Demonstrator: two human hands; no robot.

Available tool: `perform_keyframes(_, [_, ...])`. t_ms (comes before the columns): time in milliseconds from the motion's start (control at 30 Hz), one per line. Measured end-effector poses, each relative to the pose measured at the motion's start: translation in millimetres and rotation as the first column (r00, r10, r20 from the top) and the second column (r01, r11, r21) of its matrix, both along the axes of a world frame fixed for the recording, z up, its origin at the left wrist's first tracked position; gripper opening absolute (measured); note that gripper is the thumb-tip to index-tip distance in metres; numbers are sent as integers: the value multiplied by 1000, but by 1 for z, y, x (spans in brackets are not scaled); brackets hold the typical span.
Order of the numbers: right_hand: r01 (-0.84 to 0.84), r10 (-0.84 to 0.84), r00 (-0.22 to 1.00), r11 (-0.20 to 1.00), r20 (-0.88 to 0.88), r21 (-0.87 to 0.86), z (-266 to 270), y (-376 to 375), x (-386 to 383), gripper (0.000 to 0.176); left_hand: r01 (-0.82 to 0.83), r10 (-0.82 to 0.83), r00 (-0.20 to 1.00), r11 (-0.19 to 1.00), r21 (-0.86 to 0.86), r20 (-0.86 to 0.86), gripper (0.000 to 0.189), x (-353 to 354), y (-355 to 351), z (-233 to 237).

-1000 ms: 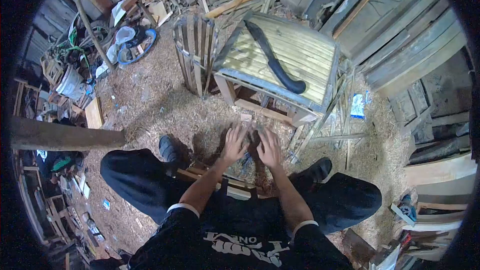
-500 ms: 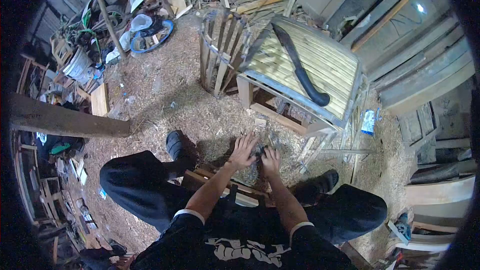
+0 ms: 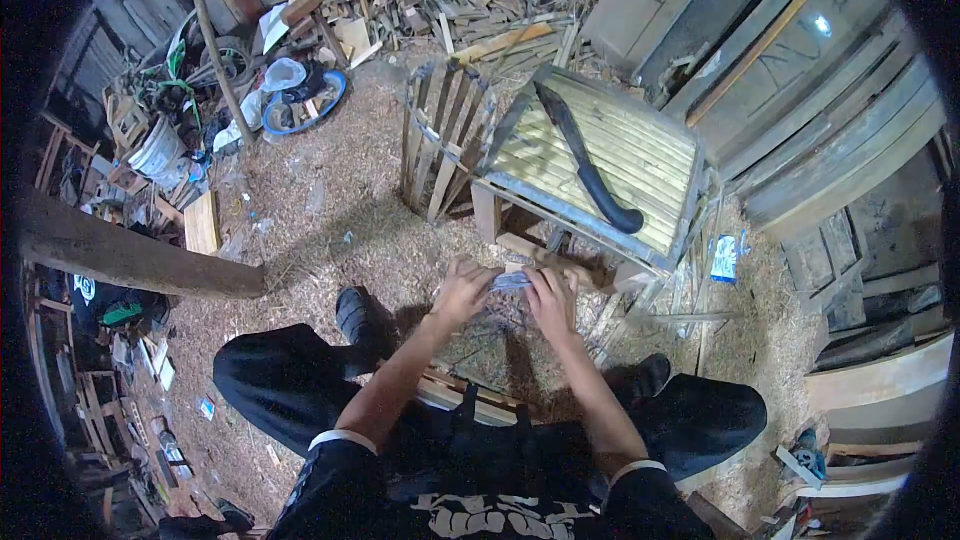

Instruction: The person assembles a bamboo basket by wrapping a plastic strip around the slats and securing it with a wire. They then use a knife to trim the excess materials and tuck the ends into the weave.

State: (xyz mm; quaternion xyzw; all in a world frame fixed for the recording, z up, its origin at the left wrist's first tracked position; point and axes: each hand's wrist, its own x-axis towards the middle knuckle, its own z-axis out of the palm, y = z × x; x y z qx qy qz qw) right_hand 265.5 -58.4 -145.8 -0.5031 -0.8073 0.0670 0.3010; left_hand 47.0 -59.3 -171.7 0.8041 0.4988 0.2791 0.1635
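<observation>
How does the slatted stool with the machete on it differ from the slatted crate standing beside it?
The stool has pale yellow slats lying flat and close together; the crate has browner slats standing upright with open gaps. The stool carries a dark machete on top; the crate carries nothing that I can see. Both are slatted, and they stand side by side on the sawdust floor.

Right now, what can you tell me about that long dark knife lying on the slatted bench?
The long knife is dark: a slightly curved blade and a thicker black handle with a rounded end. It lies flat and diagonal on the yellowish slatted top of a wood-framed bench, blade tip toward the far side, handle toward the near right edge. Only the slats touch it; the left hand and right hand are apart from it.
</observation>
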Motion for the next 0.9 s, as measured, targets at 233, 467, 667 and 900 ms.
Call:
perform_keyframes(233, [-205, 190, 976, 965, 101, 163, 96, 31, 20, 40, 16, -8, 999, 972, 237, -34, 38, -30, 29, 145])
perform_keyframes(467, [-320, 325, 946, 926, -9, -202, 161, 37, 5, 31, 222, -238, 971, 940, 257, 32, 49, -24, 12, 199])
perform_keyframes(667, [-344, 334, 939, 890, -85, -298, 192, 57, -11, 25, 102, -125, 985, 978, 182, 115, 24, -27, 38, 197])
perform_keyframes(900, [-390, 269, 882, 877, -387, -280, 172, 87, -18, 16, -140, 111, 979, 977, 163, 172, 14, -52, 41, 196])
